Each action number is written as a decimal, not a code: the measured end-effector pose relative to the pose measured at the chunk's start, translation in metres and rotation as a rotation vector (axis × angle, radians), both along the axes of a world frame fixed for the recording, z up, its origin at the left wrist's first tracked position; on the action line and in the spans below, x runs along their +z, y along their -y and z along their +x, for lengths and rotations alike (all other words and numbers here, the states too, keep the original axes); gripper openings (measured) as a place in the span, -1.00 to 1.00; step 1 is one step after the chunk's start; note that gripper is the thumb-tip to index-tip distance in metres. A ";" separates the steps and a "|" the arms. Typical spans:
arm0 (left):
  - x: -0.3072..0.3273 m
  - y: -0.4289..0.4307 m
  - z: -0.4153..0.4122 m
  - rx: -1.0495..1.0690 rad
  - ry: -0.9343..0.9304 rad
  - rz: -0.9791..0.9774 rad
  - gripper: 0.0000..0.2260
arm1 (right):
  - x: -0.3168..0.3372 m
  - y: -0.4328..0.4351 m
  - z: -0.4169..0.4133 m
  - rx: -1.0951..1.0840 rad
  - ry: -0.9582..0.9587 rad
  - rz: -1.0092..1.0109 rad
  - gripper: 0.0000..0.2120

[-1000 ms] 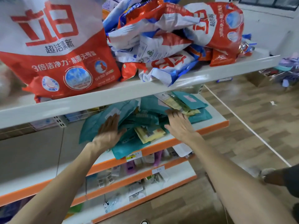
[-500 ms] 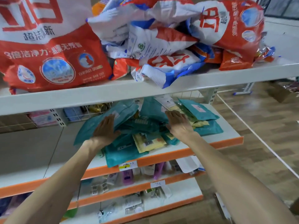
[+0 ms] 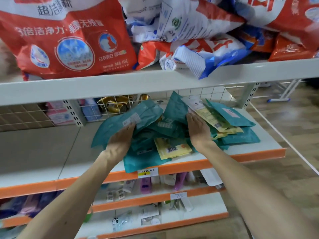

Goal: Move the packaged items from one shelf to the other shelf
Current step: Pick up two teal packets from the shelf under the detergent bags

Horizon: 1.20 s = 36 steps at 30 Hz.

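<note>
Two bare hands lie on one heap of packets on the middle shelf (image 3: 259,151), the uppermost of three orange-edged shelves under one white top shelf (image 3: 120,83). The heap holds at least five teal packets (image 3: 146,112), overlapping too much for a sure count, plus two yellow ones: one with a barcode (image 3: 172,148) at the near edge, one (image 3: 228,131) at the right. The left hand (image 3: 120,143) rests flat on the left teal packet, the right hand (image 3: 198,131) presses the right side of the heap; the fingers (image 3: 192,119) of both are straight and close together, gripping nothing. One large red detergent bag (image 3: 69,45) and several smaller bags crowd the top shelf. Two price tags (image 3: 148,172) hang on the orange edges. Against half a second ago, both hands sit on the same spots and the heap lies unchanged; only the view has drawn nearer
</note>
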<state>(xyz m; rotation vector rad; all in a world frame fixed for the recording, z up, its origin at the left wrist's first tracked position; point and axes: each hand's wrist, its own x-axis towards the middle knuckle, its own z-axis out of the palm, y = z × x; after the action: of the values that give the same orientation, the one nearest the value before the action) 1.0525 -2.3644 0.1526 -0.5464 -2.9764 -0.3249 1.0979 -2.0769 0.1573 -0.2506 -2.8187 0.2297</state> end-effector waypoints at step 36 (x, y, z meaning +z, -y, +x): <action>0.031 0.005 0.018 0.073 0.084 0.083 -0.69 | 0.070 -0.022 0.020 -0.322 -0.122 -1.333 -0.96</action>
<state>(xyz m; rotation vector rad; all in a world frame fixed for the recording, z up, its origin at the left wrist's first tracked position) 1.0702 -2.3697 0.1836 -0.4244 -3.0376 -0.4741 1.1178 -2.0549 0.2272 -0.8755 -1.9973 1.8830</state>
